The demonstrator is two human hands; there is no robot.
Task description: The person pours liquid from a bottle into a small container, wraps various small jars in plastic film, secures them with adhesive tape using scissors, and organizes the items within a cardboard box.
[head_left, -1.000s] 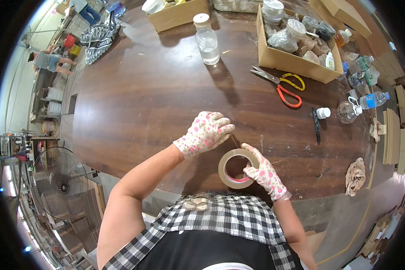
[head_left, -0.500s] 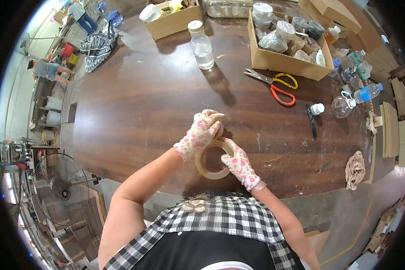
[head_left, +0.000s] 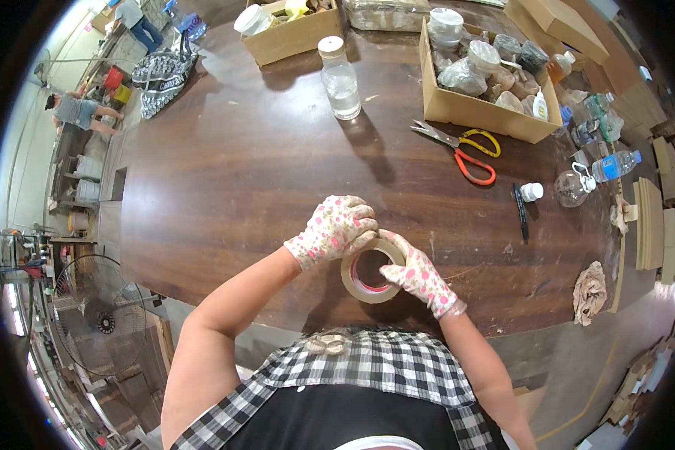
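Both my hands wear white gloves with pink flowers and meet near the table's front edge. A wide roll of pale tape (head_left: 349, 279) with a red-marked inner core is held up in my right hand (head_left: 418, 276). The thumb reaches into the ring and the fingers lie along its outer side. My left hand (head_left: 336, 229) is closed, its fingers curled at the roll's upper edge, close to the right fingertips. Whatever the left fingers pinch is hidden.
On the brown table (head_left: 225, 180) stand a clear bottle (head_left: 342, 94) and an open carton of jars and bags (head_left: 487, 124). Scissors (head_left: 469, 154), a black marker (head_left: 521, 214), a small white bottle (head_left: 532, 193) and a crumpled cloth (head_left: 591, 292) lie to the right. A floor fan (head_left: 101, 315) stands left.
The tape roll and my right hand have shifted slightly right, and the roll's red inner side shows more. My left hand has turned, its fingers now curled more plainly.
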